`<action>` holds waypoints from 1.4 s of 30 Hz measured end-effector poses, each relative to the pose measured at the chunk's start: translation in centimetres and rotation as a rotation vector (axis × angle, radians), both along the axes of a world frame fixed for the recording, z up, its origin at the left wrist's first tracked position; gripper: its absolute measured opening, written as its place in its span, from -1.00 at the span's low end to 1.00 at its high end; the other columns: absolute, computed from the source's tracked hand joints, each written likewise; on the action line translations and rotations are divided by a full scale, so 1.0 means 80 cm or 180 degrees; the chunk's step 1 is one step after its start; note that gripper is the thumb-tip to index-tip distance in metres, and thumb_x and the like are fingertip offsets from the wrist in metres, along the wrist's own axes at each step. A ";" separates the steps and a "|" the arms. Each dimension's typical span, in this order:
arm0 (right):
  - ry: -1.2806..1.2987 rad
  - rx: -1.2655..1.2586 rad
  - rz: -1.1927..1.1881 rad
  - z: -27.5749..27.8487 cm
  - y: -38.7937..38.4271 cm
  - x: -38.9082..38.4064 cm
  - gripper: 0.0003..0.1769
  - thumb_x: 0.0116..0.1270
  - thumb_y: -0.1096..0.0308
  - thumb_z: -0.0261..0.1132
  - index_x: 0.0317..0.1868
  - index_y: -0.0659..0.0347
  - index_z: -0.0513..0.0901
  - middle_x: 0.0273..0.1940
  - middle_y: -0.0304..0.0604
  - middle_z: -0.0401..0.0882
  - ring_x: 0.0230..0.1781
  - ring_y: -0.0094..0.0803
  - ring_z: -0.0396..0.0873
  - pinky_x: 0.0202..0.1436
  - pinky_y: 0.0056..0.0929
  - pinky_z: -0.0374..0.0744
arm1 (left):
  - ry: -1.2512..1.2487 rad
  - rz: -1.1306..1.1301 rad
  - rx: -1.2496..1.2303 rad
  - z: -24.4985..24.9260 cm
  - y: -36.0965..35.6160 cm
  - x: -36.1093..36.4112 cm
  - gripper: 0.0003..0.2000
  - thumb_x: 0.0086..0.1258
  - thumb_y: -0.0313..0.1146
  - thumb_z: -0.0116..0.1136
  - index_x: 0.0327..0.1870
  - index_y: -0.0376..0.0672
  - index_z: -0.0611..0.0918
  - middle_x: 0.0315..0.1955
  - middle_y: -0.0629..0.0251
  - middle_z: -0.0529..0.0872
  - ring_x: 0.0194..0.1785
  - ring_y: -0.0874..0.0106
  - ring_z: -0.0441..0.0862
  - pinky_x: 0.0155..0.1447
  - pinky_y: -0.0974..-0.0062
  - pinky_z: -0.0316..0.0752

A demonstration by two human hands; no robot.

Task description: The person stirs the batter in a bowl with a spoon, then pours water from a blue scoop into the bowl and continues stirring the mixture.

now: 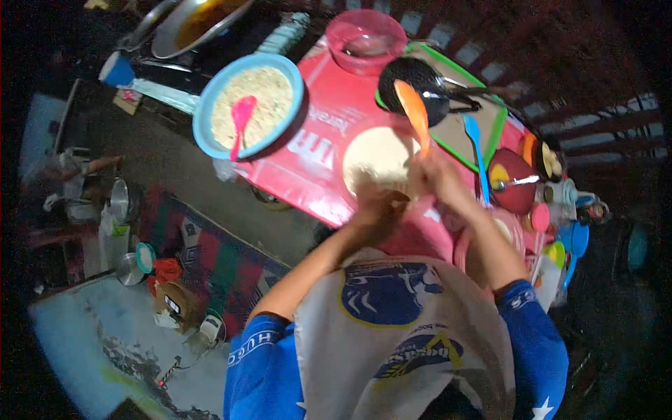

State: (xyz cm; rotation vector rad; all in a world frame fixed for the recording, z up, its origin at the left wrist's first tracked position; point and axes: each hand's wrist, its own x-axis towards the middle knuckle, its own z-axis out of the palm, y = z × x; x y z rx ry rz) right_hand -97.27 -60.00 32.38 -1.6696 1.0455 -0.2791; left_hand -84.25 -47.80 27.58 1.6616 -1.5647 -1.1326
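Observation:
My right hand [439, 180] is closed around the handle of an orange spatula [411, 108], whose broad end points up and away from me. My left hand [380, 206] is smeared by motion at the near edge of a bowl of pale, creamy batter [378, 145]. Its fingers are too blurred to show whether they grip anything. Left of the batter, a light-blue basin [203, 129] holds a pale, crumbly mixture [262, 87] with a pink spoon [242, 115] resting in it.
The pink table [322, 91] also bears a clear pink bowl [365, 35], a green-edged tray [451, 140] under a black pan [409, 87], a blue spatula [476, 150] and a dark red plate [514, 199]. A metal wok [189, 31] with brown liquid stands at upper left. Jars crowd the right.

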 end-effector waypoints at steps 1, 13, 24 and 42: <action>0.0721 -0.0760 0.0225 0.015 -0.020 -0.011 -0.65 0.36 0.10 -0.10 -0.19 0.23 0.42 -0.44 0.01 0.52 -0.36 -0.13 0.50 -0.28 -0.24 0.43 | 0.0710 0.0373 0.0513 -0.001 0.011 0.014 -0.75 0.29 -0.39 -0.06 -0.05 -0.21 0.52 -0.18 0.12 0.59 -0.14 0.36 0.53 -0.05 0.42 0.41; 0.2474 -0.1873 0.1882 -0.015 -0.017 0.032 -0.72 0.05 0.15 0.12 -0.29 0.07 0.60 -0.40 -0.02 0.59 -0.37 -0.11 0.57 -0.32 -0.14 0.50 | 0.0938 0.2389 0.0451 0.018 0.128 0.109 -0.77 0.37 -0.28 -0.08 -0.26 -0.26 0.56 -0.46 0.40 0.58 -0.39 0.63 0.45 -0.28 0.65 0.35; 0.2959 -0.3146 0.2470 -0.003 0.005 0.045 -0.78 0.03 0.17 0.18 -0.30 -0.03 0.61 -0.52 -0.12 0.58 -0.49 -0.33 0.60 -0.45 -0.24 0.49 | 0.0615 0.2453 0.0636 -0.022 0.229 0.168 -0.76 0.34 -0.25 -0.07 -0.29 -0.23 0.56 -0.49 0.33 0.59 -0.46 0.58 0.48 -0.31 0.60 0.38; 0.2973 -0.2901 0.3342 0.021 0.021 0.026 -0.87 -0.05 0.35 0.16 -0.45 0.03 0.61 -0.63 -0.16 0.51 -0.57 -0.22 0.55 -0.53 -0.29 0.47 | 0.0538 0.2299 0.0890 -0.023 0.288 0.217 -0.75 0.31 -0.23 0.00 -0.27 -0.27 0.56 -0.55 0.40 0.54 -0.48 0.60 0.40 -0.36 0.63 0.33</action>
